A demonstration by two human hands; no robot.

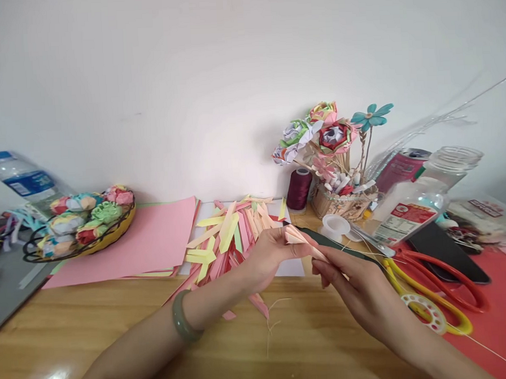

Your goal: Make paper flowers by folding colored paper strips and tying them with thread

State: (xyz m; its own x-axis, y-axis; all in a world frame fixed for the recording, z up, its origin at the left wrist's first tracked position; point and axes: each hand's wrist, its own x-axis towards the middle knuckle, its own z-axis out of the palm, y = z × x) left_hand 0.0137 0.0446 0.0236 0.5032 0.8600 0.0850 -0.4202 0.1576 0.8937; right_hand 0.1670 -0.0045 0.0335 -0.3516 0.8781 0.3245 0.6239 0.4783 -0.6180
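Observation:
A narrow bundle of pleated, peach-coloured folded paper (298, 238) is held between both hands above the table. My left hand (265, 259), with a green bangle (184, 317) on its wrist, pinches the upper left end of the paper. Thumb and fingers of my right hand (351, 275) close on its lower right end. Beneath and left of my left hand lies a pile of folded paper strips (225, 236) in pink, yellow, peach and green. A thin pale thread (369, 250) runs near my right hand toward the right.
Red and yellow scissors (446, 278), a jar (415, 203) and a dark phone (447, 253) lie right. Behind are a maroon thread spool (299, 190) and paper flowers in a basket (342, 203). Pink sheets (153, 234), a flower basket (128, 227) and a bottle (23, 179) are left.

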